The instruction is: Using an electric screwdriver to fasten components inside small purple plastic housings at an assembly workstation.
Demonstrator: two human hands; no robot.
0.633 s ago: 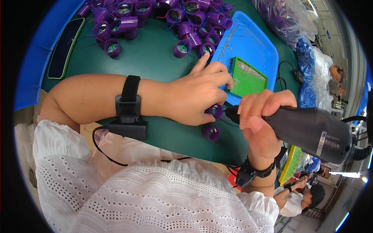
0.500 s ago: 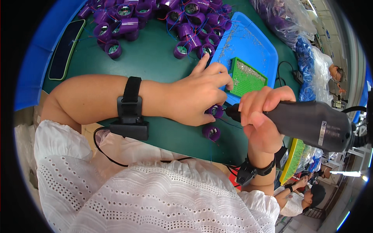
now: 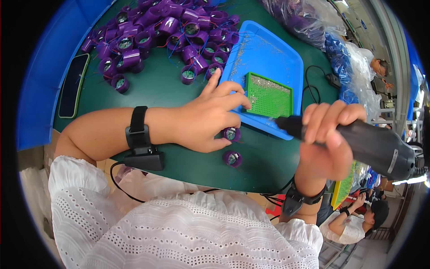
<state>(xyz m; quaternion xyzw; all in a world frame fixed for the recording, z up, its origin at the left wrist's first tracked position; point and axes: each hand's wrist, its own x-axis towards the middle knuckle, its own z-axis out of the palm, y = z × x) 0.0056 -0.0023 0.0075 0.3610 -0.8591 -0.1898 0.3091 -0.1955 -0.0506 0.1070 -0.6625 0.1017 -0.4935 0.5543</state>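
My left hand (image 3: pixel 208 114) steadies a small purple cup (image 3: pixel 232 134) with a circuit board inside, between its thumb and a bent finger. Its index finger stretches toward another purple cup (image 3: pixel 214 71) at the edge of the pile, and a further fingertip reaches over the green tray's near side. In my right hand (image 3: pixel 329 134) is a black electric screwdriver (image 3: pixel 376 145), its tip pointing left beside the green perforated tray (image 3: pixel 271 101) of small screws. A second purple cup (image 3: pixel 232 158) stands nearer me, untouched.
Purple cups with red and blue wires (image 3: pixel 168 27) heap at the back left. The green tray sits in a blue tray (image 3: pixel 286 49) strewn with metal bits. A phone (image 3: pixel 74 85) lies at left by a blue bin (image 3: pixel 42 76). Plastic bags (image 3: pixel 309 20) line the far right; a person (image 3: pixel 354 219) sits beyond.
The screwdriver's tip has pulled away from the held purple cup, up and right toward the green screw tray. My left hand stays at the cup; the whole view has shifted slightly.
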